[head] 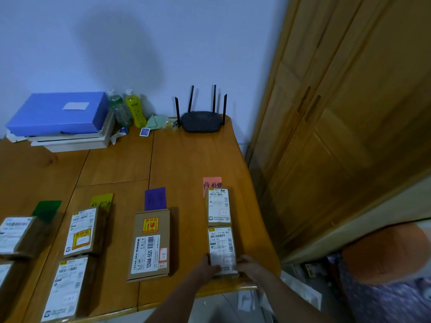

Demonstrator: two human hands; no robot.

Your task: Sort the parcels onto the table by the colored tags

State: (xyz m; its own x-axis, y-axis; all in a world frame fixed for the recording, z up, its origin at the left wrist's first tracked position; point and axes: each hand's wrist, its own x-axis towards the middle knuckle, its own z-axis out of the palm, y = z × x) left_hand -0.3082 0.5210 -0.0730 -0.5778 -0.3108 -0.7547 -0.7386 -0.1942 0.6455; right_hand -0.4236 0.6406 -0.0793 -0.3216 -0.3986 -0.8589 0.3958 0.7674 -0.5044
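Four coloured tags lie across the wooden table [186, 159]: green [46, 209], yellow [102, 201], purple [155, 198] and pink [211, 183]. Cardboard parcels sit in columns below them. Under the pink tag lies one parcel [218, 206], and a second small parcel [221, 249] lies just in front of it. My left hand [206, 266] holds that near parcel's left lower edge and my right hand [248, 264] holds its right lower edge; it rests flat on the table. A larger parcel [150, 244] lies under the purple tag.
Two parcels [81, 231] [66, 287] lie under the yellow tag and another [15, 234] under the green one. At the back stand a blue box on white trays [60, 113], two bottles [134, 108] and a black router [201, 121]. A wooden door [338, 113] is on the right.
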